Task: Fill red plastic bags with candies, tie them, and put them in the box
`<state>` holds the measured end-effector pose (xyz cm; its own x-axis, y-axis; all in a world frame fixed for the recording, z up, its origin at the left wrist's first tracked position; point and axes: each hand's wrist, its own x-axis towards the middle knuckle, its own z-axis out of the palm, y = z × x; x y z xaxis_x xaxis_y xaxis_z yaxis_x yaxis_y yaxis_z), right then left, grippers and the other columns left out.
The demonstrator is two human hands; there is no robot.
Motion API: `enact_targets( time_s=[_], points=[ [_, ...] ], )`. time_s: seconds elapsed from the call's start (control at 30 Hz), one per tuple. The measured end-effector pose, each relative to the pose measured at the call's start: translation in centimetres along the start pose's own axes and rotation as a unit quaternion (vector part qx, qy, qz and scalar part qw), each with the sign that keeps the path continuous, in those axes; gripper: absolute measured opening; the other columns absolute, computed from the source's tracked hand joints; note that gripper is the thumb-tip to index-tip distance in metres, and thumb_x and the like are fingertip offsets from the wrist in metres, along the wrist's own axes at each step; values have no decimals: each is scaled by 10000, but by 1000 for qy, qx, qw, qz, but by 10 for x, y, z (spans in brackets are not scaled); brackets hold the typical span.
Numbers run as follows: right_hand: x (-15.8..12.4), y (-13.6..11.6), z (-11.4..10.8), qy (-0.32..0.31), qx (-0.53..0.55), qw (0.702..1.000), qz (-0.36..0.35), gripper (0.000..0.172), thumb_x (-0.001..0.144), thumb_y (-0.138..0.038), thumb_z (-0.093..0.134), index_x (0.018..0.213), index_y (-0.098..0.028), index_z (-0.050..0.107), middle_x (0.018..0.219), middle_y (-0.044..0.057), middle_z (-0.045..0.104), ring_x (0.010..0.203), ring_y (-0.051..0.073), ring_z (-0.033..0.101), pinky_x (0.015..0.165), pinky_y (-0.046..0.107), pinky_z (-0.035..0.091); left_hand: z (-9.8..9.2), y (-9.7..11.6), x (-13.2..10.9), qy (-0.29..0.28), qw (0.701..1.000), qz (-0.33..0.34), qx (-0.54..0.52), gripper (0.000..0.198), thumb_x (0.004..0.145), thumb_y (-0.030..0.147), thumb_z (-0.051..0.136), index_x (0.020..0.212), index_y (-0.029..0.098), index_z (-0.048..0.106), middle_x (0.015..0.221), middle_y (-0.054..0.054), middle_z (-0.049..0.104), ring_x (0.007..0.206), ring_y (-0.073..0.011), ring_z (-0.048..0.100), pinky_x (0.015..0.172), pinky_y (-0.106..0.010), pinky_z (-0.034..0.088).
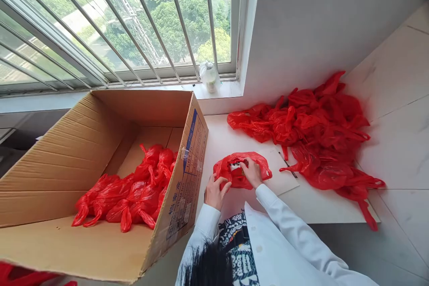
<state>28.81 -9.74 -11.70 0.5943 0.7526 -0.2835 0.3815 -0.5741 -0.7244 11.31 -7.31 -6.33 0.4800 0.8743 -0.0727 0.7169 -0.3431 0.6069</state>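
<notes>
On the white tabletop lies a red plastic bag (259, 159), its mouth spread wide. My left hand (215, 192) has its fingers curled on the near left edge of this bag. Inside the opening shows a small packet (235, 166) with a white label and dark marks; its kind is too small to tell. My right hand (252, 173) reaches into the bag from the right, thumb and fingers closed at the packet's right end. Part of the packet is hidden by the red film and my fingers.
An open cardboard box (191, 161) stands to the left, with several tied red bags (134, 192) inside. A large heap of red bags (321, 129) covers the table's right side. A pale board (284, 183) lies under the heap's edge. A small wrapped container (209, 78) sits on the windowsill.
</notes>
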Motion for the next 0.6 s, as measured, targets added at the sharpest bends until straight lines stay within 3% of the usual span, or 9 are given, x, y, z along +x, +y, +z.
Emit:
enact_targets(
  time_s=[0.1,0.17,0.3,0.43,0.6],
  points=[
    [7,0,-2,19,-27,999,20,254,837,-343,397,941,-201,580,890,75,656,843,225,590,693,306,391,3,-5,2,-10,1000,-22,-19,189,811,279,515,702,186,639,798,-39,572,696,-154,579,701,-298,483],
    [9,5,-4,5,-70,997,34,288,865,-328,351,984,-185,571,962,108,649,882,236,591,691,310,389,-2,-6,1,4,999,-32,-21,111,765,194,522,709,180,617,765,-25,568,647,-144,570,663,-284,473],
    [9,10,3,-82,-134,987,28,264,861,-247,367,945,-151,599,982,172,638,907,268,600,692,325,384,-18,-8,4,31,999,-28,-29,191,697,158,551,864,190,638,823,-34,617,730,-172,601,734,-319,480],
    [6,-4,26,-136,-112,984,-25,159,809,-230,490,901,-189,614,926,107,657,900,247,611,707,305,390,-28,-8,12,16,997,-21,-67,235,732,235,548,940,210,654,880,-45,670,798,-189,625,780,-335,490],
    [17,-13,42,-149,-84,983,-70,65,754,-141,538,738,-165,596,835,109,644,840,233,605,694,307,388,-23,-9,12,20,990,-25,-137,207,716,253,557,890,228,666,910,-30,699,876,-204,648,787,-325,509]
  ],
)
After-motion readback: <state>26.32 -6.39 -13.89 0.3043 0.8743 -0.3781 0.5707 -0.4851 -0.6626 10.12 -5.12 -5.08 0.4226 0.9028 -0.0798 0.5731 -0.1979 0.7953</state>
